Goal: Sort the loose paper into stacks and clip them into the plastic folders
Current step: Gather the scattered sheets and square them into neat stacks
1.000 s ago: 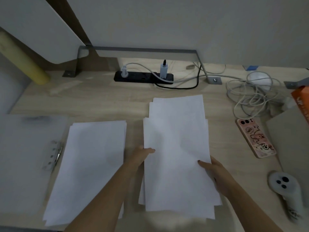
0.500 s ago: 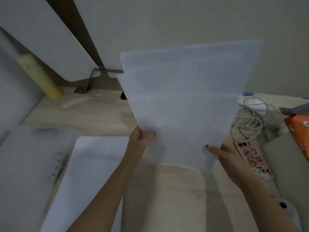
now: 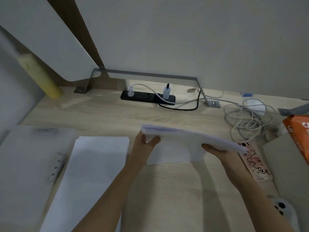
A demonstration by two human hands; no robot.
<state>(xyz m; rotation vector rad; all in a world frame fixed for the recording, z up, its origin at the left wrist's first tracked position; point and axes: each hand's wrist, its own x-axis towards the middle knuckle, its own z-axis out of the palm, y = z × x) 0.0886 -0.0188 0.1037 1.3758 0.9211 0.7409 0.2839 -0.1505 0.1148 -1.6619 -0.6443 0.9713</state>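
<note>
Two stacks of white paper are in view. The held stack (image 3: 185,139) hangs above the wooden surface (image 3: 100,114), straight in front of the black power strip (image 3: 147,97) and nearer the camera. It is tipped so that mostly its thick edge shows, sloping down to the right. Two hands carry it. The left hand (image 3: 143,146) grips the left end with the thumb on the near face. The right hand (image 3: 214,150) holds the right part from below, its fingers (image 3: 207,146) curled against the underside, with the thumb hidden. The flat stack (image 3: 95,173) lies on the surface in front of the power strip and to its left, apart from the held stack. One plastic folder (image 3: 25,164), translucent and blurred, lies open further left again and just beside the flat stack. One metal clip bar (image 3: 55,166) runs along its edge next to the paper, and whether any sheet lies in the folder cannot be told. The single power strip carries two white plugs (image 3: 166,92). Right of it lies one tangle of grey cable (image 3: 247,121), then one orange packet (image 3: 299,136) at the frame edge. One phone (image 3: 254,163) in a pink cartoon case rests front-right of the strip, partly under the held stack's right end. One white controller (image 3: 284,213) sits nearer the camera than the phone. One yellow tube (image 3: 40,76) leans left of the strip.
</note>
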